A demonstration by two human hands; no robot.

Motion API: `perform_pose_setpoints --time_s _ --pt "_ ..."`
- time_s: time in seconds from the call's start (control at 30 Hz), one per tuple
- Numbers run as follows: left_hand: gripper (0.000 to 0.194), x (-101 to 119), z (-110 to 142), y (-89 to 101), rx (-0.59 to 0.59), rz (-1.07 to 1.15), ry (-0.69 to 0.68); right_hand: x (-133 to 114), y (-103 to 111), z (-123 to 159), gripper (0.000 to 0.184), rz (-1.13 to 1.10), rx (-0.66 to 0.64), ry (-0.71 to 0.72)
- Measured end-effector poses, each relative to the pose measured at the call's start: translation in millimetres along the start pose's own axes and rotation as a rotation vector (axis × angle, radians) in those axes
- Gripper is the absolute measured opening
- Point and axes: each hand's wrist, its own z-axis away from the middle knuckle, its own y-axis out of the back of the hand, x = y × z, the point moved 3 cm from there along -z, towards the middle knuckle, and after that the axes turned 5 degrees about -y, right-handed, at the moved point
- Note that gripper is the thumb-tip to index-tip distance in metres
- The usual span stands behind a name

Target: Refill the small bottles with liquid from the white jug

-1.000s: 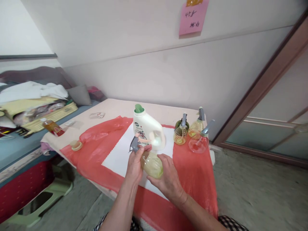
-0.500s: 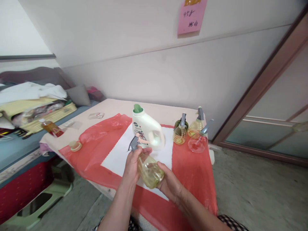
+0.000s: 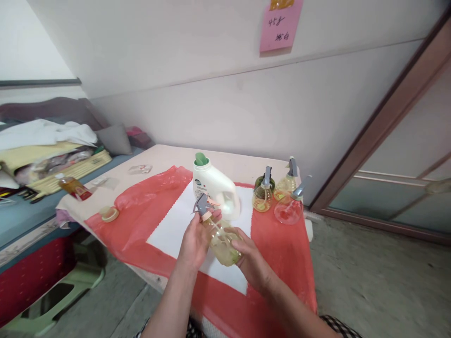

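Note:
Both my hands hold a clear yellowish spray bottle tilted over a white cloth. My left hand is closed round its neck, just below the grey trigger head. My right hand cups the round body from below and the right, fingers wrapped on it. A white detergent jug with a green cap stands just behind the bottle.
Three more spray bottles stand at the table's back right. Red plastic sheet covers the table; a small lid lies at its left edge. A bed with piled clothes is at left, a door frame at right.
The spray bottle has been turned in my hands: its trigger head has swung round and risen a little. My right hand slid from the top of the body to underneath it.

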Motion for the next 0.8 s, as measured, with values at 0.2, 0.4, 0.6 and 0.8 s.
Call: perform_pose_setpoints --time_s 0.2,0.4,0.6,0.8 --pt "0.039 -2 1 0.1 -0.027 0.023 0.025 10 1 -3 0.048 -0.267 -0.101 -0.267" --pt "0.028 -1 1 3.1 -0.045 0.013 -0.01 18 3 -6 0.05 -0.349 -0.138 -0.343" --pt "0.03 -2 -2 9.1 -0.008 0.001 -0.03 21 3 -6 0.048 -0.313 -0.122 -0.285" --pt "0.033 1 -1 7.8 0.004 0.008 -0.039 17 -2 -2 0.05 -0.177 -0.089 -0.19"
